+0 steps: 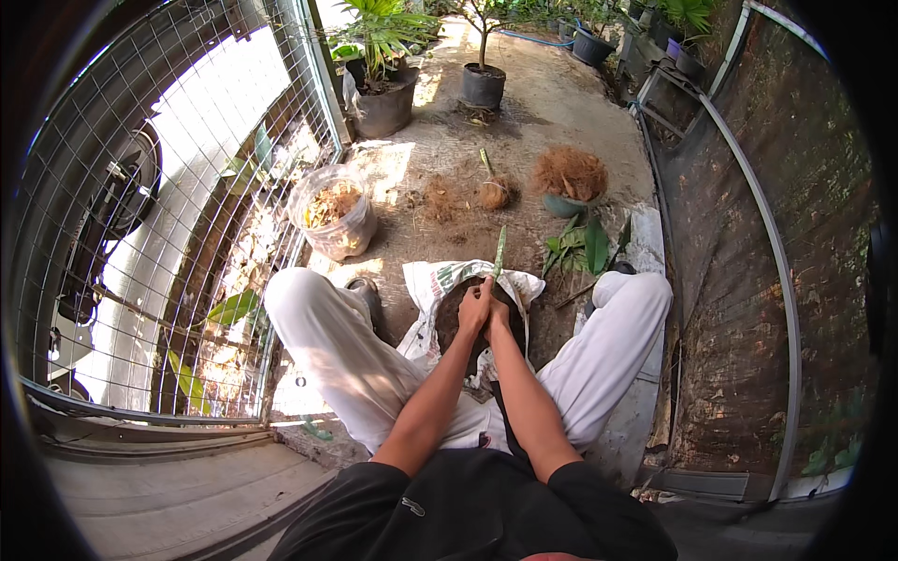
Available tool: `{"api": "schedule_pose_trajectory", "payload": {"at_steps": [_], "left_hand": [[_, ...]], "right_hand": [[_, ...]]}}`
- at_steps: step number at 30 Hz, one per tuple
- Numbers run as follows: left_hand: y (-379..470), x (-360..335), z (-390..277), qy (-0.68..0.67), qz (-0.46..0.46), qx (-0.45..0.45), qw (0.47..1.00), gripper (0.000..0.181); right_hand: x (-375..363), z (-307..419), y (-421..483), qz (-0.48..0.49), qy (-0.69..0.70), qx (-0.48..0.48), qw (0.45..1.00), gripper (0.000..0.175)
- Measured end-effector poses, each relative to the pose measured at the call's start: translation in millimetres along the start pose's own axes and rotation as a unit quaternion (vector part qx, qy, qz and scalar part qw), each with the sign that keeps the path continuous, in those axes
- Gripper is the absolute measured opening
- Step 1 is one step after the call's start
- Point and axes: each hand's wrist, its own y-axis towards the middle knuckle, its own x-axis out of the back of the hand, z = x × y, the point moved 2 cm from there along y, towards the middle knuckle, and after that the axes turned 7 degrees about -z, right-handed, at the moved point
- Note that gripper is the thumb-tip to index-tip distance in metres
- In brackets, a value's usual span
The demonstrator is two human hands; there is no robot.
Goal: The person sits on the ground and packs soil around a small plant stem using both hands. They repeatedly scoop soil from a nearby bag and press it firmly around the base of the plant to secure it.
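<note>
Between my knees lies a white woven sack (421,280) with its mouth spread around dark soil (450,324). My left hand (475,306) and my right hand (497,313) meet over the soil, fingers together around the base of a green, mottled leaf cutting (500,251) that points upward. Which fingers grip it is partly hidden, as the hands overlap. Beyond the sack, a fiber-wrapped root ball (494,194) with a short green stem lies on the concrete. A heap of brown coconut fiber (570,172) sits on a green bowl (563,205).
A clear plastic tub (342,228) of dry leaves stands left, beside a wire mesh gate (210,175). Cut green leaves (596,245) lie near my right knee. Potted plants, one in a black pot (483,87), stand ahead. A framed dark net panel (736,280) borders the right.
</note>
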Motion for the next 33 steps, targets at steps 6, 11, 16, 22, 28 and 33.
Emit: {"api": "schedule_pose_trajectory", "payload": {"at_steps": [6, 11, 16, 22, 28, 33], "left_hand": [[17, 16, 39, -0.118, 0.057, 0.055, 0.99, 0.075], [31, 9, 63, -0.222, 0.062, 0.071, 0.97, 0.06], [10, 3, 46, -0.252, 0.111, 0.064, 0.959, 0.049], [17, 0, 58, -0.331, 0.117, 0.115, 0.929, 0.039], [36, 7, 32, -0.559, 0.19, 0.225, 0.775, 0.023], [35, 1, 42, -0.56, 0.215, 0.201, 0.774, 0.024]], "right_hand": [[-24, 24, -97, -0.01, -0.09, 0.134, 0.987, 0.066], [-34, 34, -111, -0.022, -0.123, 0.198, 0.972, 0.075], [-21, 47, -116, -0.104, -0.216, 0.221, 0.946, 0.074], [-23, 60, -141, -0.084, -0.226, 0.291, 0.926, 0.064], [-12, 86, -106, 0.036, 0.047, 0.194, 0.979, 0.067], [-20, 70, -124, 0.043, 0.074, 0.086, 0.993, 0.062]]}}
